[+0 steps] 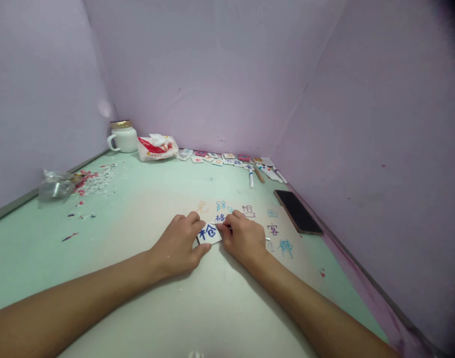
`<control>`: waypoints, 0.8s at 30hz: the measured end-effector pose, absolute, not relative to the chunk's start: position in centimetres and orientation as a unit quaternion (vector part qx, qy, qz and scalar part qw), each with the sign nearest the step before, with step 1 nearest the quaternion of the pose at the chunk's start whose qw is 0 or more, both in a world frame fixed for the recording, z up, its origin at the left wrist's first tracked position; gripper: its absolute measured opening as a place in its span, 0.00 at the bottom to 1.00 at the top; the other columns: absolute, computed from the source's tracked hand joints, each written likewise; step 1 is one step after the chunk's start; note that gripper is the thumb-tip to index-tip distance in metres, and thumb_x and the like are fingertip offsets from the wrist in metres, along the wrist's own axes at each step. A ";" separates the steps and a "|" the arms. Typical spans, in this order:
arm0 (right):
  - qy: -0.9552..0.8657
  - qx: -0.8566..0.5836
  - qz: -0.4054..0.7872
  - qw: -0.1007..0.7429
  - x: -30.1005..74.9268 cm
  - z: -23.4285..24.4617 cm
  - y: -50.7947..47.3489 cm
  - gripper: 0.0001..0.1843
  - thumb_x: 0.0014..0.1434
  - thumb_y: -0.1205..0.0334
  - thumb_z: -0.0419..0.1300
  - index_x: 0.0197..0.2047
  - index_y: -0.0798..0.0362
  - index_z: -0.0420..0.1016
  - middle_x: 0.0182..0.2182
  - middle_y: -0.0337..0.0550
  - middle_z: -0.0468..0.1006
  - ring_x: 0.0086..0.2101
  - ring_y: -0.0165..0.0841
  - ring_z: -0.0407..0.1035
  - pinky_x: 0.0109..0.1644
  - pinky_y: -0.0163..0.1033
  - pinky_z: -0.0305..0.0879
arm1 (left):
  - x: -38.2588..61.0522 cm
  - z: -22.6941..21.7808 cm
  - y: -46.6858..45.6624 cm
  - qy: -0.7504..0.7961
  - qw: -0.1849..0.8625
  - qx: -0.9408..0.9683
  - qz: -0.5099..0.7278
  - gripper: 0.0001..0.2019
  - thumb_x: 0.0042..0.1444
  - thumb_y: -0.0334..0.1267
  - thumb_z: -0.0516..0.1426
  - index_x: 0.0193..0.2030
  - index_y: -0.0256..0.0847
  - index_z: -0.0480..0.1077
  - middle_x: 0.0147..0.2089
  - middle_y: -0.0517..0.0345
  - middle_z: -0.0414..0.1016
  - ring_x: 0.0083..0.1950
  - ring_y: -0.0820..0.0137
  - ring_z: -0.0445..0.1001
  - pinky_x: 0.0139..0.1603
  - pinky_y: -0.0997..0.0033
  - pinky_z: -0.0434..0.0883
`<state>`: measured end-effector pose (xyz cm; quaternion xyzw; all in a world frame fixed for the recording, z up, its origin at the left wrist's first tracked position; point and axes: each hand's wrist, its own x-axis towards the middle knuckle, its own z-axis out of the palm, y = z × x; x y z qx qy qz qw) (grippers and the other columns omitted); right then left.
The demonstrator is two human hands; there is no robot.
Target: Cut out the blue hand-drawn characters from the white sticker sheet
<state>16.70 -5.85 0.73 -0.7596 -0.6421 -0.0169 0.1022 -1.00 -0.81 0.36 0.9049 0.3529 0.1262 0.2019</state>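
A small white tile (208, 232) bearing a blue handwritten character lies flat under my hands. My left hand (181, 243) is closed on its left side, fingers at the top edge and thumb at the bottom edge. Pinched in my right hand (245, 237) is a thin, pen-like tool, mostly hidden by the fingers. Its silvery end (267, 239) sticks out behind the hand, and its tip meets the tile's right part. Beneath and beyond the tile is a paper sheet (263, 219) with handwritten characters in blue, purple and orange.
At the back stand a white mug (125, 139) with a gold lid and a tissue pack (158, 148). Several character tiles (217, 162) and markers (251, 178) lie along the rear. A phone (299, 213) rests at right. Red and white scraps (97, 180) and a clear plastic bag (56, 185) are left.
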 end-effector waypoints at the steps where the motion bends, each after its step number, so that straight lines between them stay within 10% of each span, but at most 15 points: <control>1: -0.641 -0.761 -0.019 0.099 16.7 0.7 -5.8 0.14 0.67 0.54 0.55 0.39 0.50 0.81 0.39 0.41 0.80 0.27 0.30 0.69 0.28 0.39 0.42 | -1.0 0.4 -0.8 0.353 0.201 0.905 0.127 0.16 0.59 0.44 0.54 0.47 0.36 0.75 0.46 0.45 0.70 0.45 0.57 0.70 0.54 0.48 0.68; 24: -0.653 -0.744 -0.003 0.146 17.3 0.5 -5.7 0.13 0.65 0.53 0.57 0.37 0.50 0.81 0.37 0.40 0.80 0.28 0.30 0.69 0.30 0.39 0.47 | -1.1 0.2 -0.8 0.349 0.191 0.908 0.131 0.17 0.59 0.44 0.54 0.48 0.36 0.74 0.47 0.44 0.70 0.45 0.57 0.70 0.53 0.47 0.68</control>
